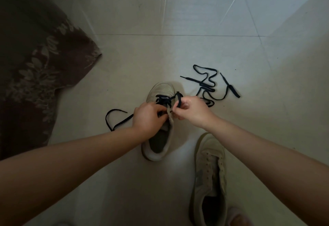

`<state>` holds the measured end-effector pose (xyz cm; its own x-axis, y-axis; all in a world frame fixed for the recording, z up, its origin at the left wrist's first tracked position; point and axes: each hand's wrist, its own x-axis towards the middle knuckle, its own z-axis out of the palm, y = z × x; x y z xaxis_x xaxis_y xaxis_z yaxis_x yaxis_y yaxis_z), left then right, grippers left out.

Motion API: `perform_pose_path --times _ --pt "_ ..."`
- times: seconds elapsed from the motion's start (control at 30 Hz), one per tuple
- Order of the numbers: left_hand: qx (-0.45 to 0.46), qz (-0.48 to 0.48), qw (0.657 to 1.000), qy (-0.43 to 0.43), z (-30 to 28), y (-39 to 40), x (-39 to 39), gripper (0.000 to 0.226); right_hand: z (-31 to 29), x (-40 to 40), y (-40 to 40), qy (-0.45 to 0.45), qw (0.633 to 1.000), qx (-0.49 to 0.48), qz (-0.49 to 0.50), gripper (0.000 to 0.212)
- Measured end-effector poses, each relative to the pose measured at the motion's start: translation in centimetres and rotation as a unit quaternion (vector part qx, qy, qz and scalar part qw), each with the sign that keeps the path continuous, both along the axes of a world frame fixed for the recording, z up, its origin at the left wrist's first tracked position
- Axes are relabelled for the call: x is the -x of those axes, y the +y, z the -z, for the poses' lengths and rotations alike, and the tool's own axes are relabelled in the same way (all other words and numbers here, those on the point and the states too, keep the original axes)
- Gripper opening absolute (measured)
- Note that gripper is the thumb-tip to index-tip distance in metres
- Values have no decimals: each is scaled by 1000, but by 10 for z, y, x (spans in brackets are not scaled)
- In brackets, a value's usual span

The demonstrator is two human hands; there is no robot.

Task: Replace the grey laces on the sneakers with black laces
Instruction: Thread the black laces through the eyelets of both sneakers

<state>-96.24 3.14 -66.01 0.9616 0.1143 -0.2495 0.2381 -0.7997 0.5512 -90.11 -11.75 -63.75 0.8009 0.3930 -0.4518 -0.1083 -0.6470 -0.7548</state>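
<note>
Nearest, at the lower right, an unlaced beige sneaker (209,177) lies on the pale tiled floor (124,181), its eyelets bare and its heel close to the bottom edge of view, with open tile to its left between the two forearms. Just beyond it sits the second sneaker (158,136), toe pointing away, with a black lace (164,99) crossed through its front eyelets. The left hand (147,117) is curled down on the tongue area, its fingers gripping the lace, and the loose end trails off left in a loop on the tile. The right hand (191,110) pinches the other end of that lace, lifted in a short loop beside the shoe's right edge (the fingertips themselves are hard to make out). Beyond the right hand a spare black lace (208,83) lies tangled on the floor. A brown floral cloth (33,61) closes off the left side; farther tiles lie open.
</note>
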Motion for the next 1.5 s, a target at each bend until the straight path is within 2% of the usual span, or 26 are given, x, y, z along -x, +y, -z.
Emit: perform_pose_path --times 0.07,0.17,0.3,0.4,0.5,0.57,0.6,0.63,0.7,0.73,0.77,0.8,0.83,0.87,0.9,0.93,0.97,1.0,1.03,1.1,1.23,1.33,1.4,1.43,1.5 --pt "9 -4 1000 -5 -1 -1 0 22 3 0 1 -11 1000 9 -3 5" --pt "-3 -1 1000 5 0 -2 -1 22 6 0 2 -25 1000 16 -9 12" --pt "25 2 1000 -8 3 -2 -1 18 7 5 3 -27 1000 10 0 5" --pt "84 -1 996 -25 1 -1 -2 12 4 11 6 34 999 -8 41 35" --pt "148 -22 989 -19 -2 6 -2 9 8 17 7 124 987 -33 93 29" --pt "210 -47 976 30 -3 8 -1 13 11 19 7 147 982 -34 113 22" --pt "279 -80 955 61 -7 9 -1 16 13 20 6 139 983 -24 115 20" --pt "377 -131 912 92 -13 11 0 20 13 21 6 128 985 -15 115 19" --pt "580 -240 769 124 -23 21 -4 27 10 24 3 116 985 -17 128 18" --pt "642 -286 700 127 -26 30 -7 29 10 26 2 118 983 -27 139 20" --pt "675 -324 649 132 -28 40 -10 31 9 27 0 122 980 -36 151 22" --pt "685 -353 622 141 -27 49 -11 32 8 28 0 123 979 -42 158 23" --pt "677 -368 617 157 -27 55 -11 33 7 29 0 117 979 -42 160 24" --pt "650 -369 639 182 -24 59 -10 32 7 29 0 104 981 -39 157 24" --pt "602 -344 689 211 -21 61 -8 30 6 28 2 90 983 -38 153 24" --pt "519 -286 768 243 -17 62 -3 29 6 28 3 79 985 -38 150 23" --pt "401 -195 854 268 -12 64 2 28 5 28 4 68 986 -37 147 22" --pt "258 -76 923 275 -5 67 9 28 5 27 5 56 988 -33 143 21" --pt "124 47 956 262 1 71 15 29 5 27 4 46 989 -26 140 20" --pt "-33 210 948 238 8 80 26 29 5 26 3 31 989 -17 141 19" --pt "-218 284 899 254 13 99 39 25 7 26 -1 0 988 -13 155 16" --pt "-283 335 860 262 7 96 39 25 9 24 -2 -11 988 -15 150 16" --pt "-274 350 875 194 2 87 31 24 10 23 -2 -16 990 -17 137 17" --pt "-248 339 897 136 -2 79 27 27 10 22 -2 -17 991 -19 132 18" --pt "-125 256 958 -26 -9 60 19 37 11 22 -1 -20 991 -24 127 18"
